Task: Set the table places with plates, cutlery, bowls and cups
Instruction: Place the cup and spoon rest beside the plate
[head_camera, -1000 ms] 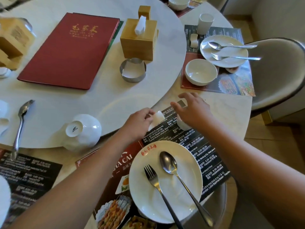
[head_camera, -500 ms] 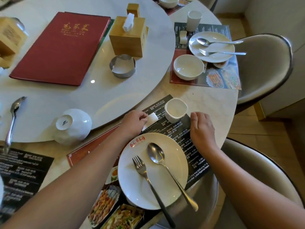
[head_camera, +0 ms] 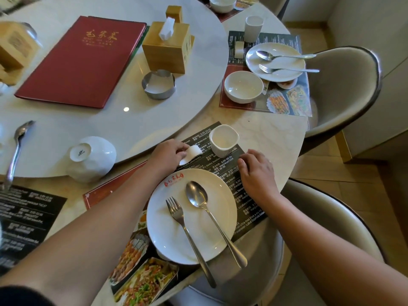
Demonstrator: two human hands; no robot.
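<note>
On the near placemat lies a white plate carrying a fork and a spoon. Just beyond the plate my left hand pinches a small white ceramic rest against the mat. A white square cup stands upright at the mat's far edge, free of both hands. My right hand rests flat on the mat to the plate's right, holding nothing. An upturned white bowl sits at the turntable's edge to the left.
A red menu, wooden tissue box and steel ashtray sit on the round turntable. A set place with plate, bowl and cup lies far right. Chairs flank the table; a loose spoon lies left.
My right hand let go of the square cup, which now stands on the mat, and drew back to rest beside the plate. My left hand still pinches the white rest.
</note>
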